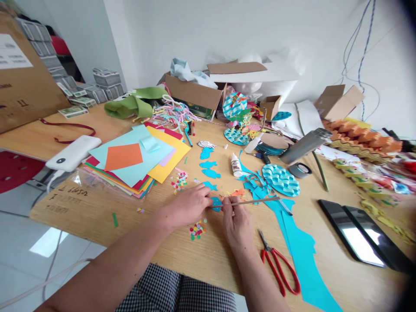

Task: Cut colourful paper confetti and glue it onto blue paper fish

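Note:
A small blue paper fish (pixel 216 203) with pale dots lies in front of me on the wooden table. The closed fingertips of my left hand (pixel 194 203) hold its left edge. In my right hand (pixel 238 220), thumb and fingers are closed around a thin brown stick (pixel 256 201), which points to the right; its near end reaches over the fish. Several more blue paper fish (pixel 210 173) lie in a column beyond my hands. Colourful paper dots (pixel 197 229) are heaped just below my left hand. Orange paper scraps (pixel 237 193) lie behind my right hand.
Red-handled scissors (pixel 280 268) and a blue paper offcut (pixel 302 247) lie right of my right forearm. A white glue bottle (pixel 236 165) stands farther back. Stacked coloured paper (pixel 130 156) and a white power bank (pixel 74 151) lie left; two phones (pixel 354 234) and a metal flask (pixel 305 145) right.

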{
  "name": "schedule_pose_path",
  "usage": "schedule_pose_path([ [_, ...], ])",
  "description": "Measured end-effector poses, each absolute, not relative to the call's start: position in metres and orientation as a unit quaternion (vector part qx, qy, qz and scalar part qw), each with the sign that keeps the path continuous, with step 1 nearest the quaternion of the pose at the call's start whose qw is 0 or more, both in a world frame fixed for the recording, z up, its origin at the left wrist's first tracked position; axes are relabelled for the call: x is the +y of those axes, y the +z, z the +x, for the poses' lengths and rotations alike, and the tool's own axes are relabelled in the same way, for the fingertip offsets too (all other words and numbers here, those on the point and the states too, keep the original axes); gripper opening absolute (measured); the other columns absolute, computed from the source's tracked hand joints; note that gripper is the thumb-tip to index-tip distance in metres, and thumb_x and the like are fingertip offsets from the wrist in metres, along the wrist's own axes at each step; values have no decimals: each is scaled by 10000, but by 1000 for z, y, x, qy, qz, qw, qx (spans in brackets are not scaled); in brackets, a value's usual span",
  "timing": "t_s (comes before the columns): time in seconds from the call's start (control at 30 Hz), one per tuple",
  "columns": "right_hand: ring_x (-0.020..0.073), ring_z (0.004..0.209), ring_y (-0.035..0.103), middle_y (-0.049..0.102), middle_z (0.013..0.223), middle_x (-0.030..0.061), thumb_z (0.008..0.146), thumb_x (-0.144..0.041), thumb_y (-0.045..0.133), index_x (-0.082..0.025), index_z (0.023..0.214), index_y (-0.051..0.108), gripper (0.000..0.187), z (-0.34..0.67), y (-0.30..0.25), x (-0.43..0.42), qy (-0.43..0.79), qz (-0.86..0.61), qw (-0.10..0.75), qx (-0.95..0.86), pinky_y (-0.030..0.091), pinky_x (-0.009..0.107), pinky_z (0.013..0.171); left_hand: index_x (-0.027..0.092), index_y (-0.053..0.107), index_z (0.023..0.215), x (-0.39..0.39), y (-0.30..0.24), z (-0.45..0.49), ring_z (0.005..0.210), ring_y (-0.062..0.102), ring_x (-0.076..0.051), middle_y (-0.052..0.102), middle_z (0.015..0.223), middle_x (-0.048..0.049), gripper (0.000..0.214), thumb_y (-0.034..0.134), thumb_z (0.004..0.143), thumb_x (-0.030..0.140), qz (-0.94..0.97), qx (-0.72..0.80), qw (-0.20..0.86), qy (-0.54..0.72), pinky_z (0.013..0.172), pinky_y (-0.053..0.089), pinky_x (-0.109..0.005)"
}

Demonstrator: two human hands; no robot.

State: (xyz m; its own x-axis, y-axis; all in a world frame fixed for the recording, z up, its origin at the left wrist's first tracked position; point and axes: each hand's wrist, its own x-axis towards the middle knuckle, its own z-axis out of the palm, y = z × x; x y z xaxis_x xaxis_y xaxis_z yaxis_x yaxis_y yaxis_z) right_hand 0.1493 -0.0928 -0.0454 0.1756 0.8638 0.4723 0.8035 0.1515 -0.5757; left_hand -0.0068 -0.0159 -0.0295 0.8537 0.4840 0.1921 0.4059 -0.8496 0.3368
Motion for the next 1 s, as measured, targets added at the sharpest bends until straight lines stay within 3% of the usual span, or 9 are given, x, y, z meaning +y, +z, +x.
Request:
schedule_pose_path([
  [0.2,165,542,561,573,618,13,976,-333,388,-215,748,490,277,151,-47,-95,57,-655,423,-624,391,268,522,170,693,890,-17,-29,-6,941,526,-216,574,880,-56,203,498,906,118,954,237,123,132,807,435,-325],
  [0.47,148,534,542,559,616,0,956,-294,424,-213,704,520,281,156,-54,-111,88,-615,505,-599,420,271,535,183,681,852,-17,-30,-5,927,529,-207,571,877,-40,134,568,870,113,953,234,135,137,854,434,-341],
  [0.77,138,535,473,490,594,-13,947,-217,383,-219,691,477,272,138,-35,-113,144,-505,480,-703,370,277,533,176,691,849,-14,-32,-6,930,533,-205,587,877,-45,184,562,826,48,951,237,152,130,823,442,-322],
  [1.0,151,638,544,553,697,6,939,-155,381,-226,783,476,196,123,-32,-111,210,-427,453,-754,422,281,580,158,689,783,-12,-27,-5,909,549,-196,605,887,-56,126,609,816,66,950,237,171,114,759,449,-287],
])
